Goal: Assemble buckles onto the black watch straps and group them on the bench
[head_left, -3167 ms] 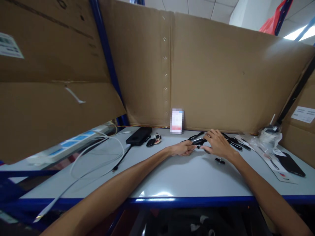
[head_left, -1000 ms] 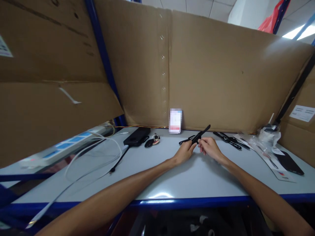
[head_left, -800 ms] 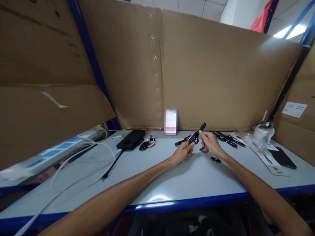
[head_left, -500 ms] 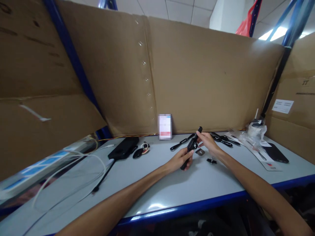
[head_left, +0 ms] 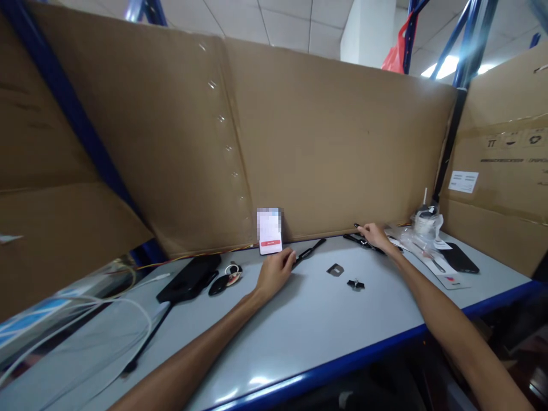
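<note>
My left hand (head_left: 275, 272) is closed at the near end of a slim black spokeshave (head_left: 311, 250) that lies on the table; its near handle is hidden behind my fingers. To the right, my right hand (head_left: 375, 236) pinches a black spokeshave handle (head_left: 357, 226), whose tip sticks out past the fingers. Just under that hand lies another black spokeshave (head_left: 363, 241). Between my hands, flat on the table, are a dark blade plate (head_left: 335, 269) with a slot and a small black cap with a screw (head_left: 355, 284).
A lit phone (head_left: 270, 231) leans on the cardboard wall (head_left: 325, 142). Left on the grey table (head_left: 274, 337) are a black power bank (head_left: 190, 278), keys (head_left: 225, 279), cables and a power strip (head_left: 47, 317). At the right are plastic packaging (head_left: 422, 242) and a dark phone (head_left: 458, 258).
My hands have moved apart. The right hand carried the spokeshave rightward, while the left let go of it and reached the one at the left. The view has shifted right.
</note>
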Available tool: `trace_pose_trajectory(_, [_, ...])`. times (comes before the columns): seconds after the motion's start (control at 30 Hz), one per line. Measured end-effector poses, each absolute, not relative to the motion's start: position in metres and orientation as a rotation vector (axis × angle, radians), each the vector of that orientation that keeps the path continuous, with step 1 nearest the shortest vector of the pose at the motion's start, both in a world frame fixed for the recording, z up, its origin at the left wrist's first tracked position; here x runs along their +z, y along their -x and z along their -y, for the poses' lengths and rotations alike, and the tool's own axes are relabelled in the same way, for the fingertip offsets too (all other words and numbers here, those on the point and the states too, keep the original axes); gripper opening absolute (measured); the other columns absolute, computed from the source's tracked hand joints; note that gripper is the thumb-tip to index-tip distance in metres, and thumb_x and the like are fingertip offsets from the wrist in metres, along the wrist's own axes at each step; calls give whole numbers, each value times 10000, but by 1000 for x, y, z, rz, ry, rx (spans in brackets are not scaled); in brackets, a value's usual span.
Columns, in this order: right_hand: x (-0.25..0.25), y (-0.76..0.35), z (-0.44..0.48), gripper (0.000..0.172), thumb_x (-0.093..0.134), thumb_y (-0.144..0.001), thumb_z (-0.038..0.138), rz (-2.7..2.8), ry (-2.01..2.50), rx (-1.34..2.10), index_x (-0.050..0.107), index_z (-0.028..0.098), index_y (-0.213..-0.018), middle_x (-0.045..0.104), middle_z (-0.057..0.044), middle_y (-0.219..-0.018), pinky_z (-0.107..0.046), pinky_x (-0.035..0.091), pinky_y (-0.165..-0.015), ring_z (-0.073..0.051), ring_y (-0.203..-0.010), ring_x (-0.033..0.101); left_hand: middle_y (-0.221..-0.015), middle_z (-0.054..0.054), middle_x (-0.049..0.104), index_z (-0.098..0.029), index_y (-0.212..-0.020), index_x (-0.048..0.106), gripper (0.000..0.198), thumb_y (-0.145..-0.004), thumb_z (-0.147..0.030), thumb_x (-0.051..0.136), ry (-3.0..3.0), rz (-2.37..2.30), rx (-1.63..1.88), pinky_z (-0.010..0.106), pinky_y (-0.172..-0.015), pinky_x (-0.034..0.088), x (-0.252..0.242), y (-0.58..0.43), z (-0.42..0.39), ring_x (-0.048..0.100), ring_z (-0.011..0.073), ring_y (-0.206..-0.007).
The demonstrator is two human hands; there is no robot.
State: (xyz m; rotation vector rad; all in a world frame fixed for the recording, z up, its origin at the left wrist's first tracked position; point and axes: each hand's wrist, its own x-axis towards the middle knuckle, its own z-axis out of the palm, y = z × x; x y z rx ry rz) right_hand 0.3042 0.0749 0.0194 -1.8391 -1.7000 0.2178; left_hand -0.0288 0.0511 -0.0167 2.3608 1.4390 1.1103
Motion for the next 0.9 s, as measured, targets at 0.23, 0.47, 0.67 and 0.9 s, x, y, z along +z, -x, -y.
trace_pose_trajectory(0.23, [-3, -260, -58, 415, 473, -980, 451, 2101, 2008, -49, 682, 136, -1150, 690, -194, -1152, -301, 431, -862, -274, -1088, 641, -1042, 82, 655, -189, -1066, 607, 250, -947, -345, 451, -2534, -1697, 804, 303, -783, 419, -28, 31, -61, 583, 226, -976])
trace_pose_trajectory(0.47, [-1, -248, -56, 406, 465, -992, 407, 2229, 2039, -240, 709, 116, -1137, 695, -216, -1127, -342, 431, -908, -298, -1103, 634, -1151, 138, 616, -170, -1160, 660, 297, -940, -249, 476, -2717, -1673, 541, 372, -971, 397, -30, 30, -61, 530, 269, -1125])
trace_pose_trajectory(0.67, [24, -254, -46, 367, 431, -1001, 311, 2161, 2064, -375, 720, 111, -1108, 687, -234, -1134, -352, 435, -891, -310, -1123, 620, -1063, 140, 636, -156, -1028, 678, 228, -909, -204, 490, -2687, -1691, 510, 345, -864, 420, -21, 25, -51, 581, 262, -1015])
trace_pose_trajectory(0.9, [33, -235, -19, 443, 572, -905, 545, 2445, 1923, -145, 742, 148, -1002, 711, -198, -1075, -333, 460, -787, -322, -992, 676, -1019, 154, 634, -147, -990, 639, 345, -985, -408, 413, -2653, -1757, 559, 367, -848, 408, -22, 16, -43, 596, 279, -978])
